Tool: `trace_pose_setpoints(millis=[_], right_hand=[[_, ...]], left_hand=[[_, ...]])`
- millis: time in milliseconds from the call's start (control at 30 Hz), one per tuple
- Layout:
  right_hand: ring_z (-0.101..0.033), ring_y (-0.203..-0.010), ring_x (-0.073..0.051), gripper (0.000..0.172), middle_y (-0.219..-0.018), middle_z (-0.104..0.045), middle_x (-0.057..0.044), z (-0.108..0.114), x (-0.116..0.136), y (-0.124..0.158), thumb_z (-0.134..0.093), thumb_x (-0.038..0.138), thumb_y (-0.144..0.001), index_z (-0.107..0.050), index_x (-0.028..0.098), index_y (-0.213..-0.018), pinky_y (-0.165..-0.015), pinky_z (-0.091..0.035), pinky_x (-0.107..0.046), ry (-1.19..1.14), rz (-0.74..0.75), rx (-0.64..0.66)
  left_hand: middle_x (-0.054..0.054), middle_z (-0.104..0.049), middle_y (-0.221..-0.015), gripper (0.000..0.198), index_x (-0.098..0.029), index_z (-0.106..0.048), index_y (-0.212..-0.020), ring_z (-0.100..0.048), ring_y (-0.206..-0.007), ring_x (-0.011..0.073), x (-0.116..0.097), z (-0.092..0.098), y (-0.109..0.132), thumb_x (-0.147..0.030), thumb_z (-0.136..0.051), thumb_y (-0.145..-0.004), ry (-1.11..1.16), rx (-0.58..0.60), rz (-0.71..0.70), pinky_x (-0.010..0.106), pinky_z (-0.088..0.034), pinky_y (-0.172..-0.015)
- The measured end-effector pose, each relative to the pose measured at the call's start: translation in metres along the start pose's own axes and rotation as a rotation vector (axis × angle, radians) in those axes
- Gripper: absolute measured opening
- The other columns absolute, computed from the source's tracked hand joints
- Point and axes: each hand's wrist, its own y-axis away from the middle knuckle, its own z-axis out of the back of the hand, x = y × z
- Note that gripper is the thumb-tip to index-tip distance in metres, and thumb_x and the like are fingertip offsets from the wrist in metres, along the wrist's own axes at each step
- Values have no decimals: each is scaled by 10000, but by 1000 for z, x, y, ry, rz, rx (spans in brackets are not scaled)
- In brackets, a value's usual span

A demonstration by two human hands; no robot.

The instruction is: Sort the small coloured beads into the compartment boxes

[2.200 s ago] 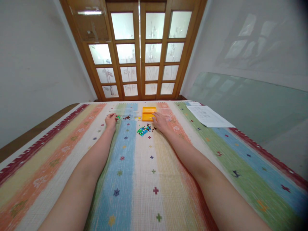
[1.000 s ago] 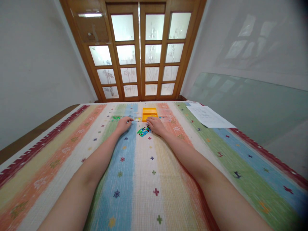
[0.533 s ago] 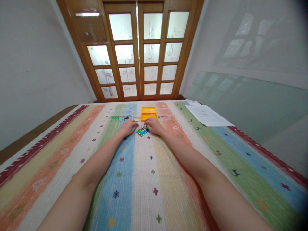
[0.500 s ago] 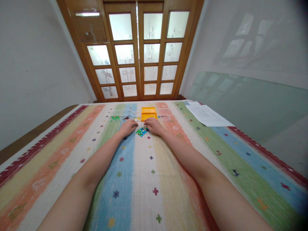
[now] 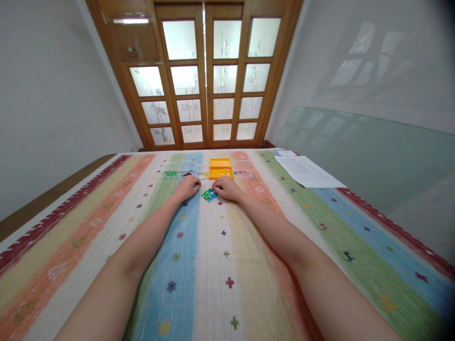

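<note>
From where I stand, the small coloured pieces point(image 5: 208, 195) on the worktop point(image 5: 21, 216), right beside the right hand point(image 5: 227, 188), look light, stiff and slippery, best pinched singly by their edges, though I can't tell whether that hand's curled fingers or those of the left hand point(image 5: 188, 187) are closed on any.

Your surface point(image 5: 35, 207), under a striped cloth point(image 5: 213, 284)
Near the middle of its far edge you have an open yellow box point(image 5: 220, 163) between clear trays point(image 5: 178, 174); a cluster of small green, blue and dark pieces point(image 5: 208, 195) lies just nearer you. By the right edge lies a printed sheet point(image 5: 307, 172), a smaller paper point(image 5: 286, 153) beyond it.
</note>
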Motion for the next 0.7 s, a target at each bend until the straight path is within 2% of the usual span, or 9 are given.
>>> trace_pose_setpoints(millis=[267, 433, 567, 700], right_hand=[[-677, -908, -212, 284, -945, -783, -76, -3, 3, 0, -569, 268, -1029, -807, 197, -891, -884, -474, -322, 75, 34, 9], [-680, -933, -207, 284, -969, -785, -75, -6, 1, -1, -564, 261, -1040, -804, 193, -903, -892, -473, -316, 71, 51, -4], [-687, -969, -210, 265, -1013, -789, -74, -6, 1, -1, -571, 267, -1041, -811, 200, -950, -913, -482, -320, 46, 37, -3], [-692, -971, -207, 273, -1018, -789, -75, -5, 2, 0, -564, 266, -1048, -812, 202, -951, -912, -487, -317, 30, 51, -3]], left_hand=[[100, -746, -992, 161, -222, -781, -907, -673, -976, 269, -1, 2, 0, -253, -625, -881, 55, -2, 15, 387, -511, -925], [93, -748, -959, 159, -215, -754, -890, -668, -926, 258, 0, 0, 1, -247, -598, -891, 44, -15, 33, 368, -501, -861], [70, -745, -886, 144, -219, -734, -894, -660, -816, 230, 2, -1, 1, -270, -600, -895, 123, -69, 136, 341, -491, -780], [43, -741, -860, 98, -222, -707, -878, -657, -769, 201, 14, -4, -2, -268, -622, -867, 301, -193, 288, 318, -498, -756]])
